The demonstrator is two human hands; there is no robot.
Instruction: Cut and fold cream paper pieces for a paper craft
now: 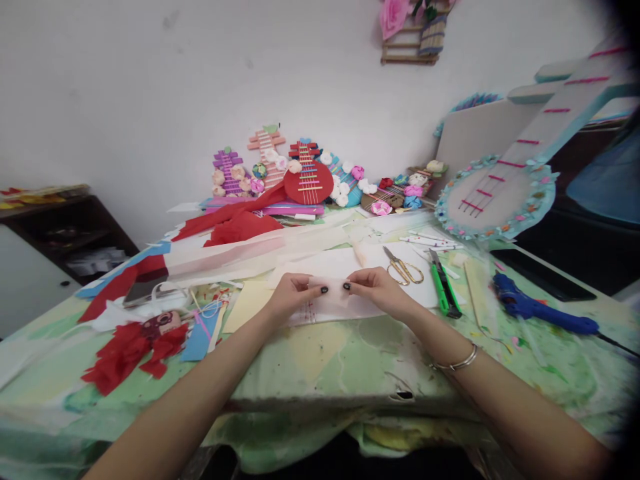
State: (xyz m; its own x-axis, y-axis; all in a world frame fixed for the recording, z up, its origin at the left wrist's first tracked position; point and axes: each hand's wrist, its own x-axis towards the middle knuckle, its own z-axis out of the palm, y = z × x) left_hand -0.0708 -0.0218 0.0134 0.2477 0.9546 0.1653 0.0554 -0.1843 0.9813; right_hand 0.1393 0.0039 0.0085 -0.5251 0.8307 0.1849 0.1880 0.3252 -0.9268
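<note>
A small piece of pale pink, thin paper [334, 287] is stretched between my two hands, just above the tabletop. My left hand [295, 295] pinches its left end with thumb and fingers. At the other end, my right hand [375, 288] has thumb and fingers closed on it. Beneath lies a white sheet [325, 318] with some reddish marks near its left part. Gold-handled scissors [407, 270] rest just beyond my right hand, partly spread. Farther right lies a green utility knife [445, 290].
A blue glue gun [540, 308] and black phone [543, 273] lie at the right. Red crepe paper [117, 353] scraps are at the left. Several decorated lute models, including a red one [309, 183], line the wall. A large pale lute model [495, 193] leans at right.
</note>
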